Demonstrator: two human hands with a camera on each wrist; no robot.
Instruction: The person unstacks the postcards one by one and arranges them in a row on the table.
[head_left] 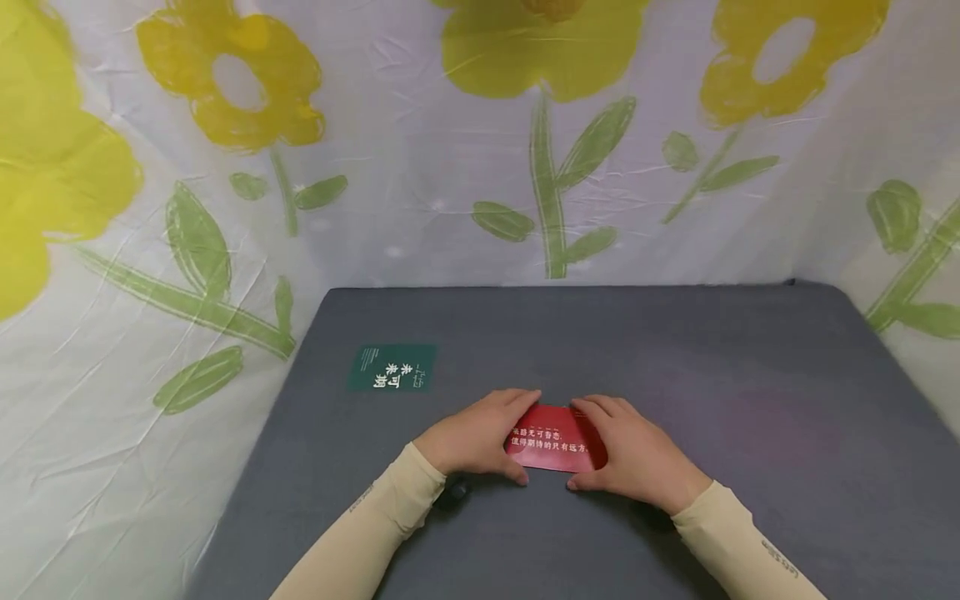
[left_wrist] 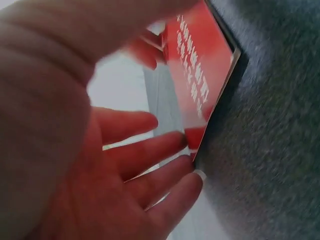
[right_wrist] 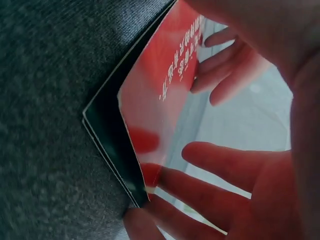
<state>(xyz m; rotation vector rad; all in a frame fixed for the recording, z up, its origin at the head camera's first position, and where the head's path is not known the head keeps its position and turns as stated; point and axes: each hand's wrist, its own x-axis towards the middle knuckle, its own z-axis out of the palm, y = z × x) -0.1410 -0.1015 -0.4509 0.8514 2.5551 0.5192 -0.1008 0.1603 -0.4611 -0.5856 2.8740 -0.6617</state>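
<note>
A red card (head_left: pixel 551 457) with white lettering lies on the grey table between my two hands. Under it, dark cards (right_wrist: pixel 106 122) stick out past its edge in the right wrist view. My left hand (head_left: pixel 480 433) cups the left end, fingers toward the far edge and thumb by the near corner. In the left wrist view its nearly straight fingers (left_wrist: pixel 150 155) reach the card's edge. On the opposite end, my right hand (head_left: pixel 633 450) spreads the same way, its fingers (right_wrist: pixel 200 195) touching the stack's edge and corner.
A dark green card (head_left: pixel 392 367) with white characters lies flat at the left of the grey table (head_left: pixel 600 333). Behind and around the table hangs a white curtain (head_left: pixel 405 167) with yellow flowers. A small black object (head_left: pixel 453 493) sits at the left wrist.
</note>
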